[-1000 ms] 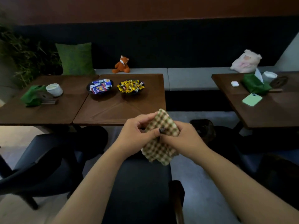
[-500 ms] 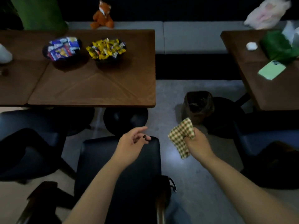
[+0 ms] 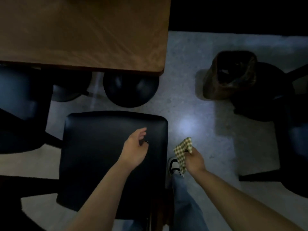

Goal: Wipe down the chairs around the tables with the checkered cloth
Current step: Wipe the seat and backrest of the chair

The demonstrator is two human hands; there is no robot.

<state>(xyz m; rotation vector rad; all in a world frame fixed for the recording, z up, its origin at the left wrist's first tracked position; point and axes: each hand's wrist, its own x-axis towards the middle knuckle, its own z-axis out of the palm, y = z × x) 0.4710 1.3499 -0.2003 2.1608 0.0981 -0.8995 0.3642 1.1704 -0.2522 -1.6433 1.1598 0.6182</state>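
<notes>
I am looking almost straight down on a black padded chair seat (image 3: 106,155) that stands just near of a brown wooden table (image 3: 83,34). My left hand (image 3: 135,150) hovers over the right part of that seat, fingers loosely spread and relaxed, holding nothing; whether it touches the upholstery I cannot tell. My right hand (image 3: 194,160) is off the seat's right edge, above the floor, with its fingers curled and pinching the checkered cloth (image 3: 182,151). The cloth, green and cream, hangs bunched from that grip, its upper corner sticking up to the far side and its lower end drooping over a white and black shoe (image 3: 173,165) and a blue jeans leg (image 3: 185,202). The cloth is clear of the chair, just beside its right edge.

Under the table's near edge I see 2 round black pedestal bases, the larger (image 3: 130,90) at the right. A dark bin lined with a bag (image 3: 230,75) stands on the grey floor (image 3: 191,100) far right. Another dark chair (image 3: 20,105) is at the left, and 1 more (image 3: 295,139) at the right edge, both dim.
</notes>
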